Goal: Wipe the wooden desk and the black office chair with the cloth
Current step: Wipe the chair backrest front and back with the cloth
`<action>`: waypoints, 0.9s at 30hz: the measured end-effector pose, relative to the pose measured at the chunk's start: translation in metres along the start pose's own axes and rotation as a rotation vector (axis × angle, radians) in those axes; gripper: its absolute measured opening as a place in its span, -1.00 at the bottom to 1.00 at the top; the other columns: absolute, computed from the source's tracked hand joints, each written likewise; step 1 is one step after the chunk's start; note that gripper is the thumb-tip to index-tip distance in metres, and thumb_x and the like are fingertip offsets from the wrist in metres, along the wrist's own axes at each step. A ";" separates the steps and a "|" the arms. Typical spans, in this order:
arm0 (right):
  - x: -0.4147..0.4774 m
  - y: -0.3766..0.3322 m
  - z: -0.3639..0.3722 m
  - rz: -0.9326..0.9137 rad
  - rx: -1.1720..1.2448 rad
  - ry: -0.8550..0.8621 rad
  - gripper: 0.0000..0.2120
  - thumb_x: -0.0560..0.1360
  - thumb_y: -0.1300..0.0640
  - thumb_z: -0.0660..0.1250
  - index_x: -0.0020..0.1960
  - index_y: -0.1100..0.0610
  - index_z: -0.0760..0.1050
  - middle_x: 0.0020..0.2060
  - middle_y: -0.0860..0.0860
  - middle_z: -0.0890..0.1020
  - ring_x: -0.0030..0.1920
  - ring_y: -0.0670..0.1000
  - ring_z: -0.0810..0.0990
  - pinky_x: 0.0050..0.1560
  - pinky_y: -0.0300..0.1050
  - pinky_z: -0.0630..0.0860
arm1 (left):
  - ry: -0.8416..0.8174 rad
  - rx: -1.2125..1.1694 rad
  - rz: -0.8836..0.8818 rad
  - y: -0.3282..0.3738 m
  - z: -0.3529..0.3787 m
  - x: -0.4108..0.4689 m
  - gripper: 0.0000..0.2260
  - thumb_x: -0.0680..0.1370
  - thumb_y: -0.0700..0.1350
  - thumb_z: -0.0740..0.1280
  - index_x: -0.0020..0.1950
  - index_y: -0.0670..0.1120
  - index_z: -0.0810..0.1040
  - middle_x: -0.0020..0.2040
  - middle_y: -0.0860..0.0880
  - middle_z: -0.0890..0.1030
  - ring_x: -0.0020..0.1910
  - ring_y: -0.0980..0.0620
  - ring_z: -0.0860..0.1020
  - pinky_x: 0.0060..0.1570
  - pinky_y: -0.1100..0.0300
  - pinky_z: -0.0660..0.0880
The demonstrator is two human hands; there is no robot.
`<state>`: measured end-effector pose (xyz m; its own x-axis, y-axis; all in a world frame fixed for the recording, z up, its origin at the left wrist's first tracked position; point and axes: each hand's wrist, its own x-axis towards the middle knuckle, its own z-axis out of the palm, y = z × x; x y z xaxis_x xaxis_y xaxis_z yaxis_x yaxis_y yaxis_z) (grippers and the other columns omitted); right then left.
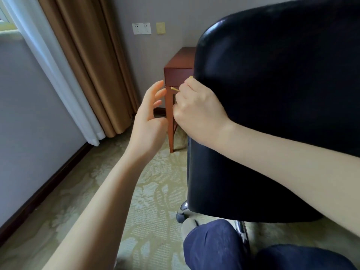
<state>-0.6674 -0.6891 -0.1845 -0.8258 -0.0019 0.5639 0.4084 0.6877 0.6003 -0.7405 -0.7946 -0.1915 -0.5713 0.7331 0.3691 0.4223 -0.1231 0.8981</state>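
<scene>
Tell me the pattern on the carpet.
Pale green carpet with a cream floral, leafy pattern; clearest in the head view.

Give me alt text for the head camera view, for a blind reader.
A right hand holds a mostly hidden yellow cloth against the edge of the black office chair. The open left hand hovers beside it; a wooden desk stands behind.

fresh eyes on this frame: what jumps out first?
The black office chair back fills the right half. At its left edge the right hand grips what seems the cloth, only yellow slivers showing; the left hand hangs open beside it. Behind stands the wooden desk.
</scene>
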 end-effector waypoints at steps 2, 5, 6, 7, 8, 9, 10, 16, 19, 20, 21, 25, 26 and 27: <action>-0.010 -0.017 0.014 -0.089 -0.017 -0.175 -0.97 0.37 0.24 0.44 -0.21 0.15 0.66 -0.34 0.07 0.61 -0.24 0.10 0.54 -0.06 -0.08 0.45 | -0.011 -0.002 -0.032 -0.010 0.001 -0.003 -0.28 0.34 -0.55 0.12 0.28 0.17 0.28 0.11 0.34 0.44 0.19 0.36 0.37 0.05 0.63 0.26; -0.029 -0.038 0.032 -0.169 -0.136 -0.342 -0.84 0.48 0.13 0.30 -0.04 0.06 0.65 -0.23 -0.02 0.63 -0.12 0.04 0.54 0.16 -0.04 0.44 | -0.025 0.011 -0.084 -0.028 0.005 -0.004 -0.27 0.36 -0.52 0.12 0.36 0.13 0.29 0.31 0.14 0.42 0.37 0.13 0.32 0.11 0.51 0.27; -0.031 -0.042 0.034 -0.173 -0.140 -0.381 -0.82 0.50 0.15 0.25 -0.04 0.07 0.64 -0.23 -0.01 0.62 -0.13 0.04 0.52 0.18 -0.04 0.42 | -0.030 0.025 -0.098 -0.032 0.007 -0.004 -0.27 0.37 -0.51 0.13 0.40 0.11 0.29 0.37 0.08 0.40 0.39 0.10 0.30 0.02 0.57 0.25; -0.034 -0.048 0.038 -0.199 -0.164 -0.412 -0.79 0.51 0.20 0.19 -0.05 0.12 0.61 -0.25 0.03 0.58 -0.14 0.05 0.49 0.19 -0.03 0.42 | -0.035 0.039 -0.110 -0.037 0.009 -0.004 -0.27 0.38 -0.51 0.13 0.43 0.08 0.29 0.40 0.05 0.38 0.40 0.09 0.30 -0.07 0.65 0.24; -0.038 -0.053 0.042 -0.230 -0.199 -0.445 -0.76 0.49 0.28 0.12 -0.07 0.17 0.57 -0.30 0.09 0.52 -0.17 0.08 0.44 0.19 -0.03 0.41 | -0.041 0.050 -0.118 -0.041 0.011 -0.005 -0.27 0.38 -0.50 0.13 0.45 0.07 0.28 0.42 0.03 0.37 0.40 0.09 0.29 -0.14 0.70 0.22; -0.042 -0.057 0.045 -0.267 -0.230 -0.478 -0.73 0.47 0.33 0.05 -0.09 0.21 0.53 -0.34 0.13 0.43 -0.20 0.11 0.38 0.18 -0.03 0.40 | -0.050 0.060 -0.125 -0.045 0.012 -0.006 -0.27 0.39 -0.50 0.13 0.45 0.06 0.27 0.43 0.02 0.37 0.40 0.09 0.29 -0.18 0.73 0.21; -0.048 -0.061 0.049 -0.316 -0.254 -0.487 -0.72 0.46 0.33 0.03 -0.09 0.22 0.51 -0.37 0.16 0.36 -0.21 0.12 0.34 0.17 -0.03 0.40 | -0.060 0.069 -0.131 -0.048 0.014 -0.007 -0.27 0.39 -0.51 0.12 0.46 0.06 0.27 0.43 0.02 0.37 0.40 0.10 0.29 -0.17 0.74 0.20; -0.082 -0.087 0.085 -0.516 -0.187 -0.465 -0.73 0.53 0.25 0.04 -0.05 0.16 0.53 -0.22 0.08 0.51 -0.08 0.08 0.47 0.13 -0.03 0.42 | -0.066 0.120 -0.164 -0.060 0.022 -0.015 -0.25 0.38 -0.53 0.09 0.46 0.05 0.27 0.32 0.04 0.43 0.31 0.11 0.37 0.25 0.21 0.37; -0.094 -0.102 0.104 -0.556 -0.233 -0.462 -0.67 0.46 0.30 -0.02 -0.13 0.12 0.51 -0.37 0.11 0.39 -0.17 0.07 0.45 0.08 -0.04 0.44 | -0.081 0.143 -0.180 -0.066 0.023 -0.017 -0.25 0.38 -0.52 0.10 0.47 0.05 0.26 0.31 0.04 0.43 0.29 0.11 0.38 0.27 0.18 0.34; -0.101 -0.109 0.112 -0.582 -0.201 -0.450 -0.70 0.47 0.29 0.02 -0.13 0.10 0.52 -0.35 0.08 0.43 -0.17 0.08 0.44 0.09 -0.03 0.44 | -0.087 0.148 -0.192 -0.071 0.022 -0.018 -0.25 0.38 -0.52 0.11 0.48 0.06 0.26 0.32 0.03 0.43 0.29 0.11 0.38 0.26 0.18 0.33; -0.109 -0.112 0.117 -0.602 -0.162 -0.439 -0.70 0.48 0.29 0.03 -0.14 0.10 0.53 -0.32 0.04 0.47 -0.16 0.08 0.45 0.10 -0.02 0.44 | -0.093 0.152 -0.199 -0.073 0.021 -0.019 -0.25 0.38 -0.51 0.11 0.47 0.06 0.26 0.32 0.03 0.42 0.29 0.10 0.38 0.25 0.18 0.33; -0.160 -0.115 0.140 -0.704 -0.179 -0.327 -0.32 0.40 0.58 -0.27 -0.05 0.16 0.58 -0.08 0.03 0.62 0.11 0.13 0.53 0.39 0.06 0.30 | -0.126 0.159 -0.229 -0.085 0.017 -0.022 -0.24 0.38 -0.51 0.12 0.47 0.10 0.26 0.34 0.03 0.41 0.31 0.10 0.36 0.23 0.20 0.30; -0.175 -0.115 0.147 -0.740 -0.181 -0.295 -0.34 0.43 0.55 -0.23 0.01 0.17 0.59 0.01 0.04 0.63 0.22 0.14 0.50 0.45 0.09 0.21 | -0.133 0.159 -0.232 -0.087 0.016 -0.021 -0.24 0.39 -0.51 0.12 0.47 0.10 0.26 0.34 0.03 0.41 0.32 0.10 0.36 0.22 0.24 0.29; -0.187 -0.113 0.152 -0.774 -0.166 -0.304 -0.45 0.47 0.47 -0.12 0.05 0.17 0.60 0.06 0.03 0.63 0.28 0.14 0.46 0.47 0.11 0.15 | -0.140 0.163 -0.232 -0.088 0.016 -0.019 -0.25 0.39 -0.50 0.12 0.47 0.11 0.26 0.35 0.03 0.40 0.33 0.11 0.35 0.19 0.31 0.27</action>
<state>-0.6181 -0.6559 -0.4437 -0.9548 -0.2169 -0.2031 -0.2832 0.4576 0.8429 -0.7555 -0.7874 -0.2815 -0.5682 0.8152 0.1124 0.4058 0.1587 0.9001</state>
